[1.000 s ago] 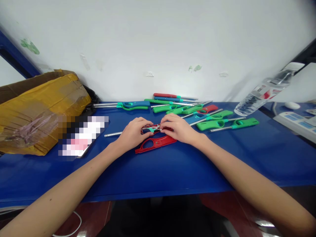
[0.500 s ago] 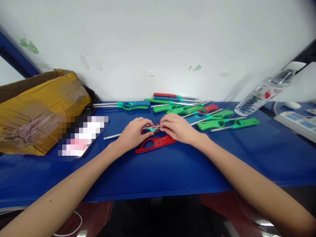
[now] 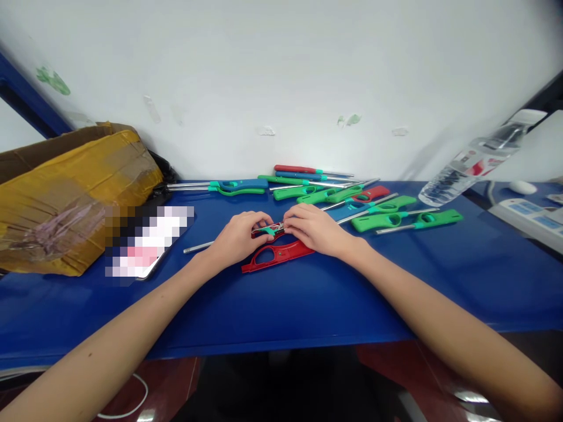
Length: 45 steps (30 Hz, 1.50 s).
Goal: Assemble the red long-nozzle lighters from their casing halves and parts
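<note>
Between my two hands lies an opened red gas lighter [image 3: 273, 232], its teal trigger and thin wires showing inside. My left hand [image 3: 241, 235] is closed on its front part, thumb and fingers pinching near the trigger, and the metal tube sticks out to the left past the hand. My right hand [image 3: 313, 227] is closed at the other end, its fingertips on small inner parts too fine to make out. Just in front of both hands, a loose red half shell [image 3: 281, 254] of the handle rests on the blue table.
Several green, blue and red lighters [image 3: 382, 221] lie behind and to the right. On the left are a taped cardboard box [image 3: 74, 205] and a phone [image 3: 153, 243]. A water bottle [image 3: 472, 161] and a white power strip [image 3: 528, 217] stand right on the blue table [image 3: 281, 316].
Both hands stay in nearly the same place on the opened lighter. The teal trigger and the metal tube have tilted slightly, and the tube's tip sits a little lower.
</note>
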{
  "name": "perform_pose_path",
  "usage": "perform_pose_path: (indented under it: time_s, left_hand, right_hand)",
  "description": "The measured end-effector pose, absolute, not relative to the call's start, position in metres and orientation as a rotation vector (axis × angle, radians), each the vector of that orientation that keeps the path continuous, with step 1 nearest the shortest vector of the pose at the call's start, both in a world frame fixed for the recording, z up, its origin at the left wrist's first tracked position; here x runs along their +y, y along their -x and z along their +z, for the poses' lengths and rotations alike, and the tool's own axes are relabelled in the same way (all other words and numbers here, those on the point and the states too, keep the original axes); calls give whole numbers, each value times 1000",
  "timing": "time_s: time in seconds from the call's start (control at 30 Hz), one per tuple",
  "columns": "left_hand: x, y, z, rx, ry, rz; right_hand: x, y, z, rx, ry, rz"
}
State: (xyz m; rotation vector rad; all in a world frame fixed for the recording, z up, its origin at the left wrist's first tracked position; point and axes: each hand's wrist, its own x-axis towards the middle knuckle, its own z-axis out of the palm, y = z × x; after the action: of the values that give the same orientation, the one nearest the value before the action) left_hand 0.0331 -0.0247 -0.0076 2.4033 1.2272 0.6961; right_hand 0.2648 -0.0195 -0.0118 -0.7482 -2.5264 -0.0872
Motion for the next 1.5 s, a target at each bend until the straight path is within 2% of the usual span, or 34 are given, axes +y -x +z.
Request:
perform_pose_path:
  time_s: [0.27, 0.57, 1.13, 1.5]
  left_hand:
    - [-23, -29, -9, 1218, -2401, 707]
    - [-25, -31, -6, 1241, -2509, 660]
    - [-31, -34, -3, 1239, -2611, 594]
    - [-32, -31, -4, 1233, -2640, 520]
  right_hand:
    - [-19, -264, -13, -2525, 779, -70]
    - [-18, -264, -13, -2485, 852, 134]
    - [-21, -266, -10, -2439, 956, 310]
    - [-20, -269, -7, -2518, 889, 257]
